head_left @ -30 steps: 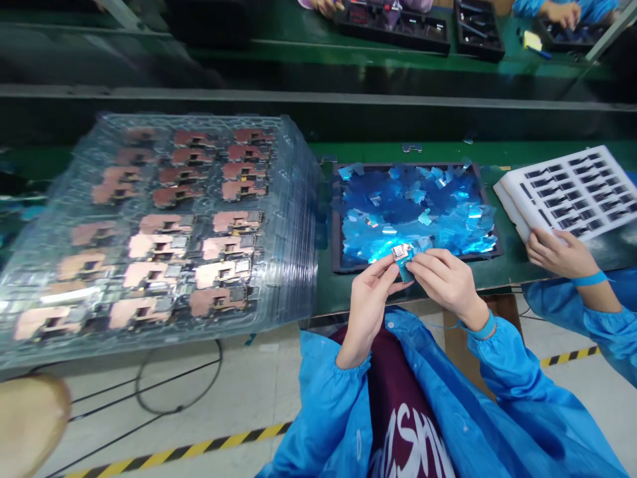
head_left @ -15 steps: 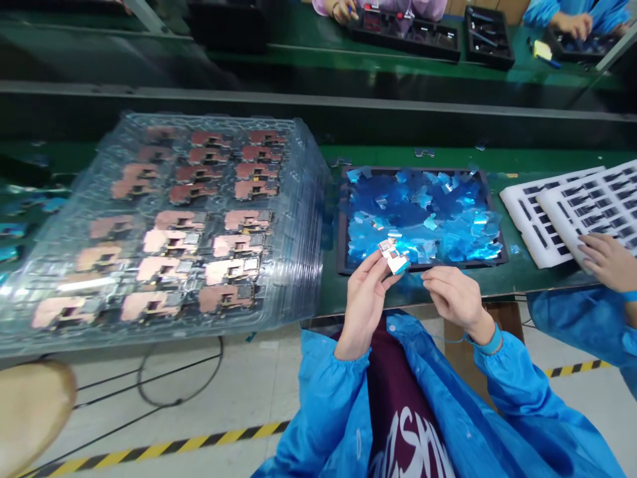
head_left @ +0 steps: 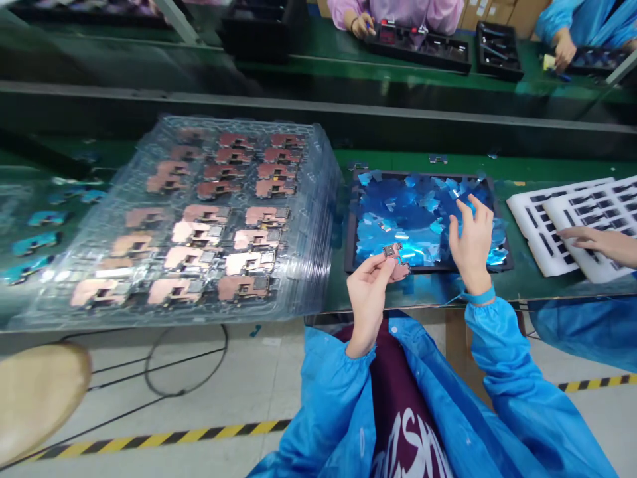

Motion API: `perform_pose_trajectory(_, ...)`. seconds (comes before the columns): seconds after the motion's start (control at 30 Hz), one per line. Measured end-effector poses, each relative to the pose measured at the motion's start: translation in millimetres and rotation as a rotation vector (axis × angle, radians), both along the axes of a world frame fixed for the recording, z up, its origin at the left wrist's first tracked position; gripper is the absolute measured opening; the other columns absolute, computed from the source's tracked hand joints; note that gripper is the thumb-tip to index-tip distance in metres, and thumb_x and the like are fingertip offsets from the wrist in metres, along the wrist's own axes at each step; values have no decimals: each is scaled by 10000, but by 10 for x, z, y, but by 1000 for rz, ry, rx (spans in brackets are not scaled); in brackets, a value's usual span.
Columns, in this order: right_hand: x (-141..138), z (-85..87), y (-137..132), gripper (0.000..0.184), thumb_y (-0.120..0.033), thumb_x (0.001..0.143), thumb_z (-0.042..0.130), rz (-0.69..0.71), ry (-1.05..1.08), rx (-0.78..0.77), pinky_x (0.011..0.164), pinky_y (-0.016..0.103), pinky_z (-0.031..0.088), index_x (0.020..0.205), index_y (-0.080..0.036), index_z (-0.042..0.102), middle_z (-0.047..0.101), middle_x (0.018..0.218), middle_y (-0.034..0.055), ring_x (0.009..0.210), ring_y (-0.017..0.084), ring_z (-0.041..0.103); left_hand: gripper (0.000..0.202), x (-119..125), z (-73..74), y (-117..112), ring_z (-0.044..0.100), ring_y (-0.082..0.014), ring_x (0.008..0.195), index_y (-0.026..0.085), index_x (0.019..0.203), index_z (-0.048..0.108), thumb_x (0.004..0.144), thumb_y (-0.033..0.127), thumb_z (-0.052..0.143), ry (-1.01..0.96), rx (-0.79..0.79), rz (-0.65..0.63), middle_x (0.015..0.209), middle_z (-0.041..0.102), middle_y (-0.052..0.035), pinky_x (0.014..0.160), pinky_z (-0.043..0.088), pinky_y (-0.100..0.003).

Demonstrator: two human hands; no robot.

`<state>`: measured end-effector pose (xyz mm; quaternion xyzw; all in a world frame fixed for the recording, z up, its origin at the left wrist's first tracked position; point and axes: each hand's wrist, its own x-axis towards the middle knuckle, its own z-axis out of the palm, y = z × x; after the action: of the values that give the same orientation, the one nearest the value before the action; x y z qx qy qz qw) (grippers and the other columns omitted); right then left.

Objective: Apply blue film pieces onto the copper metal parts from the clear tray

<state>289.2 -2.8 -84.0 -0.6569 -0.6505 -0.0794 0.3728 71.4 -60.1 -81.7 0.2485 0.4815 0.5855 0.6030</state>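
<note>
My left hand (head_left: 367, 292) pinches a small copper-coloured circuit board (head_left: 399, 271) by its edge, over the near rim of a black tray (head_left: 351, 226). A dark square chip area shows on the board's upper part. Above the tray's right half, my right hand (head_left: 472, 242) is raised with its fingers spread, and I see nothing held in it. Many crumpled pieces of blue film (head_left: 398, 206) fill the tray. To the left stands a tall stack of clear plastic trays (head_left: 303, 279), whose top one carries rows of similar circuit boards (head_left: 243, 287).
At the right, a co-worker's hand (head_left: 600, 240) lies over white foam trays (head_left: 527, 212) with dark slots. Blue-filmed parts (head_left: 37, 242) lie at far left. Across the bench, other people work at black trays (head_left: 423, 50). A round stool seat (head_left: 40, 398) stands lower left.
My right hand has gone from closed fingers beside the board to spread fingers above the film tray. The board's blue-silver face has given way to copper. The view has shifted slightly left.
</note>
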Motion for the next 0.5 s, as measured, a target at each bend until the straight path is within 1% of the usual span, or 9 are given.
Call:
perform_pose_trajectory(0.03,-111,60,-60,345,-351,1116,513,66,44,1,1165,591,485,1346,-173,698,647,1485,204,1372,361,574,496,7,-1,0,822,-265,723,129,979,818,717,498,1022,10,8,-4,840,820,-92,722,714,-366)
perform_pose_trajectory(0.07,-231,119,-129,347,-380,1117,541,164,110,-33,1142,556,512,1362,-187,695,671,1453,186,1346,343,600,498,15,-2,1,820,-264,718,128,984,822,723,505,1018,21,20,-11,828,818,-91,723,712,-364)
perform_pose_trajectory(0.1,-348,173,-200,334,-411,1112,576,279,195,-99,1077,503,557,1340,-206,710,712,1383,159,1279,319,644,499,22,-2,1,817,-259,714,127,986,825,729,511,1013,35,36,-19,821,817,-90,722,710,-358)
perform_pose_trajectory(0.13,-452,215,-267,307,-440,1101,613,387,293,-181,977,443,595,1279,-222,737,751,1286,129,1181,294,687,495,28,0,-1,814,-252,714,128,982,827,737,519,1008,53,53,-28,823,818,-90,723,708,-351)
perform_pose_trajectory(0.2,-593,264,-369,269,-477,1072,676,527,489,-339,785,349,595,1100,-231,780,783,1089,82,978,247,723,482,35,13,-19,810,-243,718,134,964,825,758,537,992,83,84,-52,834,818,-88,726,707,-342)
perform_pose_trajectory(0.27,-639,277,-415,286,-491,1047,722,558,635,-415,719,314,570,962,-226,789,776,956,52,863,220,719,475,30,40,-58,810,-244,717,143,946,814,781,559,973,87,94,-79,826,810,-80,736,710,-343)
perform_pose_trajectory(0.37,-627,303,-406,288,-478,1039,752,589,719,-423,768,315,585,903,-230,808,783,929,41,849,215,729,461,-8,132,-158,820,-252,735,152,935,803,823,578,938,84,99,-112,850,787,-74,751,710,-337)
perform_pose_trajectory(0.43,-629,380,-410,280,-458,1060,732,636,718,-401,775,319,598,903,-246,827,795,945,45,858,218,740,429,-83,266,-244,829,-256,771,151,936,815,866,564,907,131,126,-125,914,769,-80,771,710,-332)
perform_pose_trajectory(0.5,-635,519,-464,278,-446,1094,674,677,688,-382,743,331,616,965,-279,856,813,1018,60,899,237,759,365,-256,477,-314,826,-251,776,155,965,835,905,513,877,207,172,-133,942,761,-83,758,705,-328)
